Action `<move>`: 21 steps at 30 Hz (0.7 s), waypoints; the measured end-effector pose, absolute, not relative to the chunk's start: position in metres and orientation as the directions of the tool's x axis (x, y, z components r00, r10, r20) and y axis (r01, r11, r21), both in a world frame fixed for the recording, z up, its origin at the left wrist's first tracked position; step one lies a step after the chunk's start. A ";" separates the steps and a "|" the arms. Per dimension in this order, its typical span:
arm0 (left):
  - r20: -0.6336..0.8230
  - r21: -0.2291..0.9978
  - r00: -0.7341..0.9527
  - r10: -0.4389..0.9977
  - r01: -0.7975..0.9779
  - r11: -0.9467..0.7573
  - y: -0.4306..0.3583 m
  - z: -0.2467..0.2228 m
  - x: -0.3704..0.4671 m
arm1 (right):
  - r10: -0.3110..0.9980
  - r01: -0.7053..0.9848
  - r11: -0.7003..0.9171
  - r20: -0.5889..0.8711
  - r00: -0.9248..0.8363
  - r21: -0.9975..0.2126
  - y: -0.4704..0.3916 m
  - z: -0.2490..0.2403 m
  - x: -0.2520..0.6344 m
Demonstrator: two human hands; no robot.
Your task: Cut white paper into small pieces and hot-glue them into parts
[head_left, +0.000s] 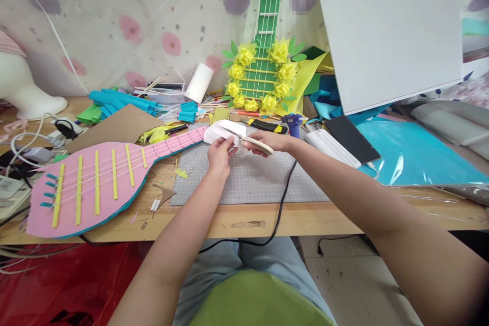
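Note:
My left hand (220, 155) pinches the lower edge of a piece of white paper (214, 135) above the grey cutting mat (252, 183). In my right hand (263, 142) is a pair of scissors (256, 144) with pale handles, fingers wrapped round the grips. Their blades point left and lie across the paper; whether they are cutting into it I cannot tell. Left of my hands lies a pink paper pipa-shaped instrument (103, 178) with yellow strips and white strings, its neck reaching to the paper.
A green paper instrument with yellow flowers (263, 74) leans at the back. Near it are a blue glue gun (293, 123) and a yellow-black cutter (267, 126). A black cable (282, 198) crosses the mat's front edge. Blue sheets (424, 153) lie right, brown cardboard (114, 130) left.

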State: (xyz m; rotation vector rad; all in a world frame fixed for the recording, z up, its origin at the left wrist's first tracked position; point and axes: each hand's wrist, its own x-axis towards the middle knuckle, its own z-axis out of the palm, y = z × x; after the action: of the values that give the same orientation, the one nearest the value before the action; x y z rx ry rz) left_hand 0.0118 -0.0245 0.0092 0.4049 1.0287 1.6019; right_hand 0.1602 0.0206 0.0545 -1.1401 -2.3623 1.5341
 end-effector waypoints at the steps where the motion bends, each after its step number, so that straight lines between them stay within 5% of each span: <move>1: -0.258 0.787 -0.307 0.916 -0.616 0.015 -0.024 0.009 0.012 | 0.631 0.528 0.209 -0.299 -0.716 -0.823 0.021 0.054 0.160; 14: -0.234 0.804 -0.304 0.923 -0.594 0.008 -0.026 0.009 0.012 | 0.619 0.488 0.153 -0.301 -0.725 -0.860 0.022 0.053 0.164; 21: -0.169 0.837 -0.294 0.941 -0.547 -0.020 -0.027 0.009 0.014 | 0.570 0.468 0.274 -0.250 -0.783 -0.840 0.020 0.055 0.170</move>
State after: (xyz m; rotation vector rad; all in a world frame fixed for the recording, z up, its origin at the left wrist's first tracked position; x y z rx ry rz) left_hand 0.0139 -0.0272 0.0092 0.5369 1.0273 1.6039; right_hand 0.1697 0.0198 0.0549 -0.9921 -2.4249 1.5431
